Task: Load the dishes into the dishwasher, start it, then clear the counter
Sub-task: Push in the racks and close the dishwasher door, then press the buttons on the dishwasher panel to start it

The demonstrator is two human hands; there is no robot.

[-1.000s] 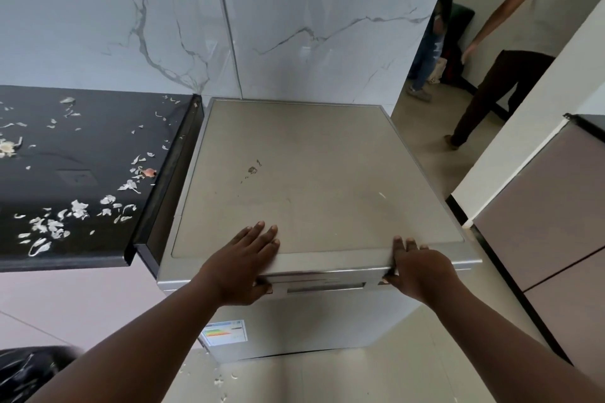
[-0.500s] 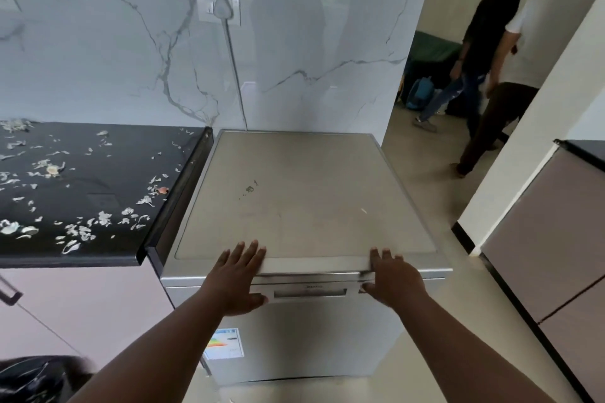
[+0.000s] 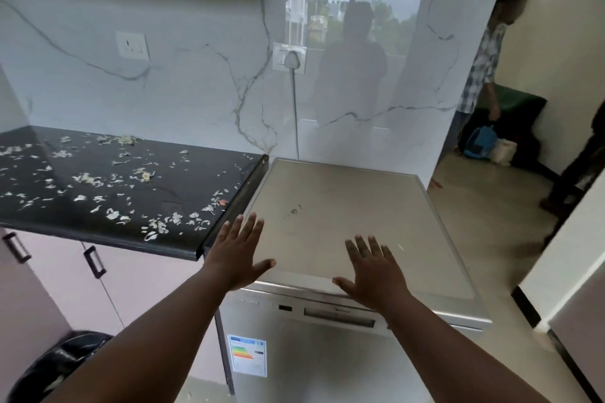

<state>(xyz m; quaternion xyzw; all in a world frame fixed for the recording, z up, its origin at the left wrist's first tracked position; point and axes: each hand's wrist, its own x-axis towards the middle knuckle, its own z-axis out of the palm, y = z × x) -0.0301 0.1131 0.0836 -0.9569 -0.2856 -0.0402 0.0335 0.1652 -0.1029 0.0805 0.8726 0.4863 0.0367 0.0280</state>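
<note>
- Our left hand (image 3: 240, 252) and right hand (image 3: 373, 268) are now both spread flat, fingers straight, holding nothing, over the front edge of the dishwasher (image 3: 327, 353). We can't tell whether they hover or lightly touch its top.
- Change: a second ago both hands were clamped at the door's top lip beside the control strip (image 3: 337, 316); they have let go and lifted (our head has also come up, so more wall shows).
- Door looks fully closed, dishwasher freestanding just right of the worktop (image 3: 108, 232), plugged into the wall socket (image 3: 289, 59).
- Our read: loading and closing are done, probably started too (can't confirm from the panel, too small to read).
- Remaining: clear the worktop, strewn with pale peel scraps (image 3: 157, 226), thickest near the front edge.
- Bin with black liner (image 3: 55, 366) sits on the floor below left, a likely destination for the scraps.
- Other people stand in the doorway at right, well apart from us.
</note>
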